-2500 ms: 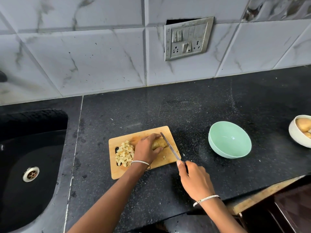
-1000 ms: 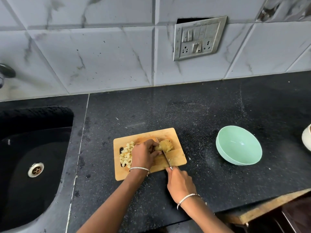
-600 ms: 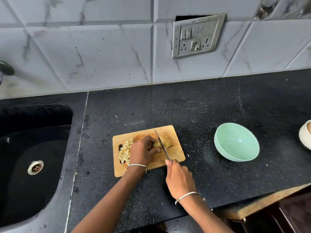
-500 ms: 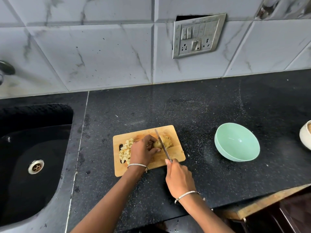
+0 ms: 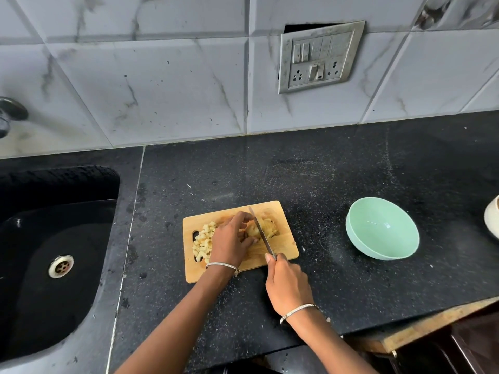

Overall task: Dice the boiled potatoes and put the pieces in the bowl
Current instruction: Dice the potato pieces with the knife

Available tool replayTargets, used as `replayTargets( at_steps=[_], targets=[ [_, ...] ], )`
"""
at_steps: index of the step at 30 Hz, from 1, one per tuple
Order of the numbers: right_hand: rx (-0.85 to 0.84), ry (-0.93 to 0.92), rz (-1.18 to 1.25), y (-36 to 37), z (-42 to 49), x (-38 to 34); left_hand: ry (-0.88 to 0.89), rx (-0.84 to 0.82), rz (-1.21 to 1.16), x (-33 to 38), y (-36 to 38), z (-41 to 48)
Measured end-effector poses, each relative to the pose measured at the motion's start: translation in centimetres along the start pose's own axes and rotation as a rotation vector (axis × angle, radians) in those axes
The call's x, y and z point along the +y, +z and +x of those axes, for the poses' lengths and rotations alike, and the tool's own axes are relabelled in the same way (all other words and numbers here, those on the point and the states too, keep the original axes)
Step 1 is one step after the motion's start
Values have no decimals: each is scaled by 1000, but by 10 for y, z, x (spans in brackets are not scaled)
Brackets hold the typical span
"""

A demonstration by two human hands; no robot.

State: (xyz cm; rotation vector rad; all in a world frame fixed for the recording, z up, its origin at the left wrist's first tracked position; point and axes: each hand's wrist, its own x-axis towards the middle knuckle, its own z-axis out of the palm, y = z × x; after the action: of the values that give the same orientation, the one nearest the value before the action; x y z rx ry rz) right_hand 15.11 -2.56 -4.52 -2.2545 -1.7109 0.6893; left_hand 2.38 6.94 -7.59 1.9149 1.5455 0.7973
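Left hand (image 5: 229,244) held the potato (image 5: 270,229) with curled fingers on the cutting board (image 5: 283,248) while right hand (image 5: 287,286) gripped the knife (image 5: 261,232), blade across it; diced pieces (image 5: 202,241) lay piled at the board's left, green bowl (image 5: 382,230) standing apart.

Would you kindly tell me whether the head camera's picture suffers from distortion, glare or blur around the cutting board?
Head view: wide-angle bending slants the wall tiles outward; small glare spots sit inside the green bowl; the knife, the potato and the diced pieces on the cutting board look sharp, without motion blur; light is even, shadows soft.
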Motion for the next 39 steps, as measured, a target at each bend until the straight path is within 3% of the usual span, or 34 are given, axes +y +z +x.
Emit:
replayTargets(
  at_steps=[15,25,31,39],
  targets=[
    [-56,12,30,3,-2,7,-19,-10,-33,-1,-1,0],
    [-76,22,36,11,3,10,176,-132,145,4,-1,-1],
    [-84,24,31,10,2,10,146,-51,179,12,1,5],
    [-90,24,37,0,-4,12,105,-64,208,8,6,9]
  ],
)
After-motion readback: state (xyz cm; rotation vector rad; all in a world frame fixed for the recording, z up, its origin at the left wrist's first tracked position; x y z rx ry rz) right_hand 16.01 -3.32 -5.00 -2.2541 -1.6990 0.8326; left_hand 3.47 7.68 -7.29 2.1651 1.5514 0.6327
